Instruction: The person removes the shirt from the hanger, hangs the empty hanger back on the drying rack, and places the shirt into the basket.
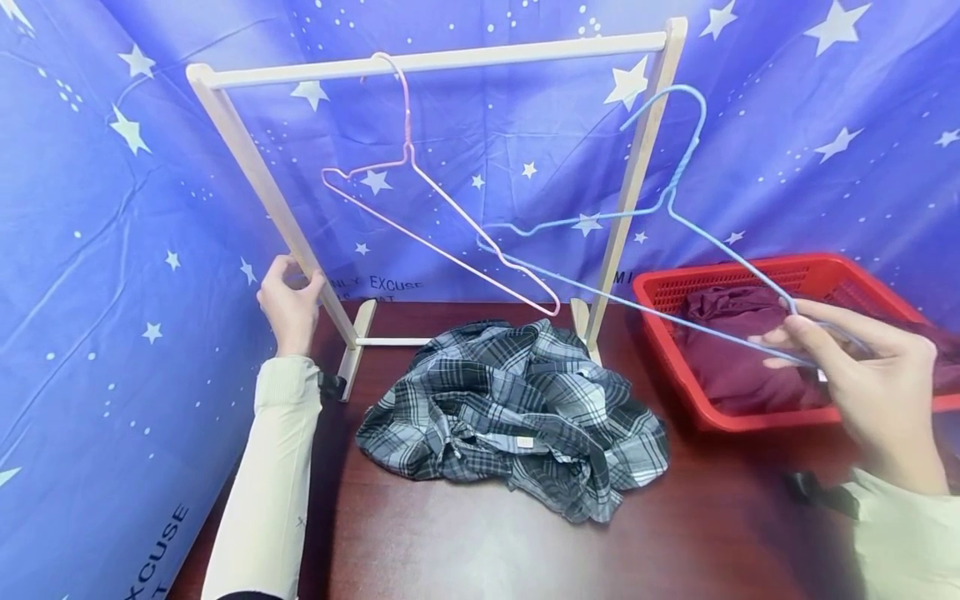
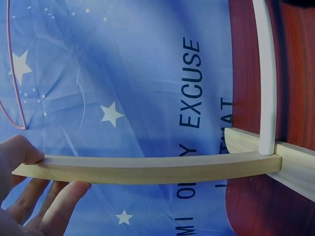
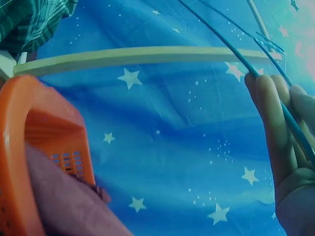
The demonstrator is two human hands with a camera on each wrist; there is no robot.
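Note:
My right hand [image 1: 862, 367] grips one end of a blue wire hanger [image 1: 720, 242], its hook up near the rack's right post. In the right wrist view the fingers [image 3: 273, 128] curl round the blue wire. My left hand [image 1: 291, 300] holds the left post of a wooden clothes rack [image 1: 270, 196], thumb on one side and fingers on the other, as the left wrist view shows. A pink hanger [image 1: 450, 192] hangs bare from the rack's top bar. Below it a crumpled grey plaid shirt [image 1: 517, 417] lies on the table.
A red plastic basket [image 1: 705, 408] with dark maroon cloth [image 1: 735, 358] in it stands at the right. Behind and to the left hangs a blue curtain [image 1: 150, 233] with white stars. The dark red table [image 1: 420, 542] runs underneath.

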